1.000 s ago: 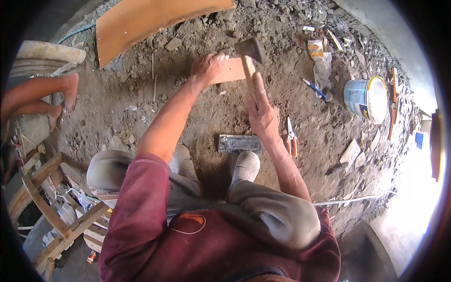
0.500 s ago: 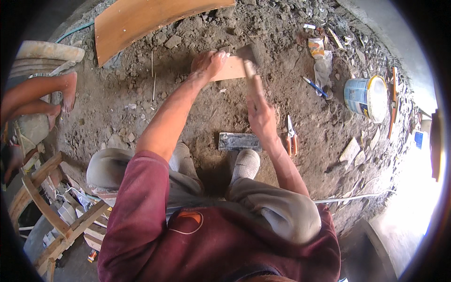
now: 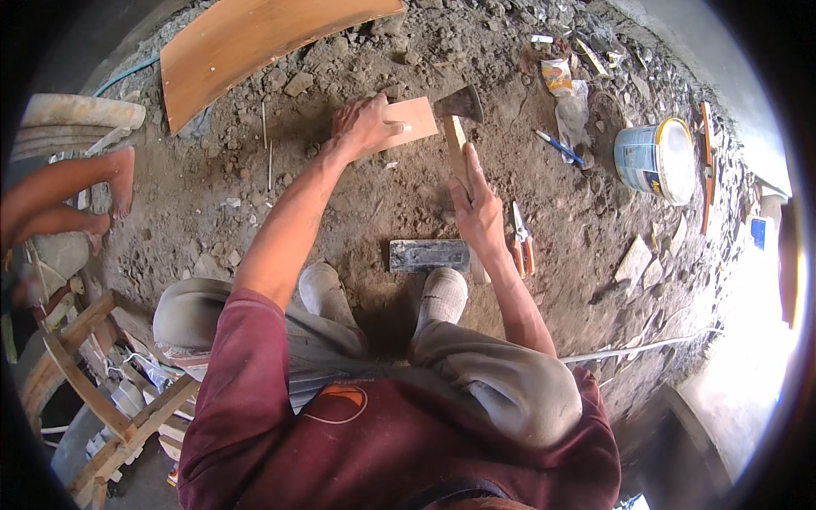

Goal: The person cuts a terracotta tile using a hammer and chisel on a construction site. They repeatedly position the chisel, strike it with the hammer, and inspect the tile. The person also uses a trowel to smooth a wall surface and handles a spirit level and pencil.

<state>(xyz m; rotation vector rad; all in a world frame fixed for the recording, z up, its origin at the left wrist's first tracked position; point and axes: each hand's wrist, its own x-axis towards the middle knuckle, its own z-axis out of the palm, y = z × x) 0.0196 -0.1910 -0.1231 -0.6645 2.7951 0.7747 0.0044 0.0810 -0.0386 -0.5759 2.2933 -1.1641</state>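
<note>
My left hand (image 3: 361, 129) grips a small tan board (image 3: 415, 117) from its left end, above the dirt floor. My right hand (image 3: 478, 208) is wrapped round the wooden handle of a hatchet (image 3: 461, 106), whose dark blade lies beside the board's right end. Below the hands, a grey-smeared flat rectangular tool (image 3: 425, 256) lies in front of my feet. Orange-handled snips (image 3: 522, 238) lie to the right of it, and a blue pen (image 3: 559, 146) is farther up to the right.
A labelled bucket (image 3: 646, 157) stands at the right. A curved brown panel (image 3: 255, 47) lies at the top. Another person's bare legs (image 3: 93, 183) are at the left, near pale pipes (image 3: 81, 112). A wooden frame (image 3: 110, 399) is at lower left, a crumpled bag (image 3: 569, 115) at upper right.
My left hand and the board have shifted slightly left. The hatchet, blurred half a second ago, now shows clearly just right of the board, its head a little lower in the view than at first.
</note>
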